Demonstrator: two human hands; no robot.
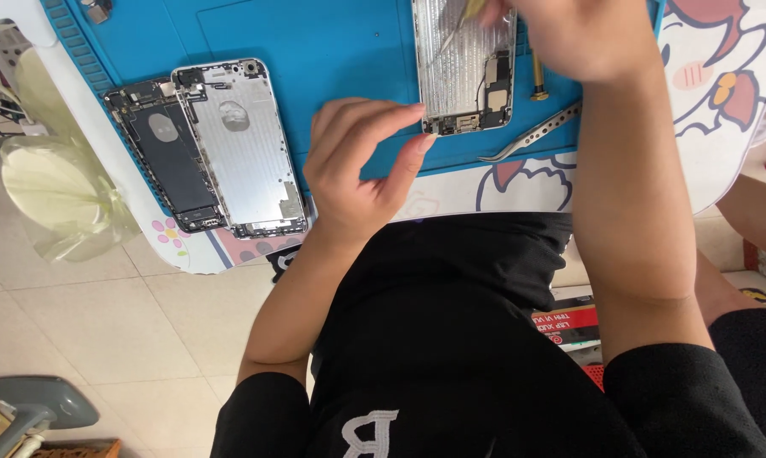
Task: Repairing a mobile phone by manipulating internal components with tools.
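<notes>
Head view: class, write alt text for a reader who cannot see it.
A person's left hand steadies an opened phone shell on a blue work mat while the right hand works a thin tool into it. Curved tweezers and two more phone shells lie nearby.

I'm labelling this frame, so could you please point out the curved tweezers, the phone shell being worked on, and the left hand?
curved tweezers (531, 136): head view, middle of the metal arms.
phone shell (461, 76): head view, bare inner metal.
left hand (357, 165): head view, back of the hand.
</notes>
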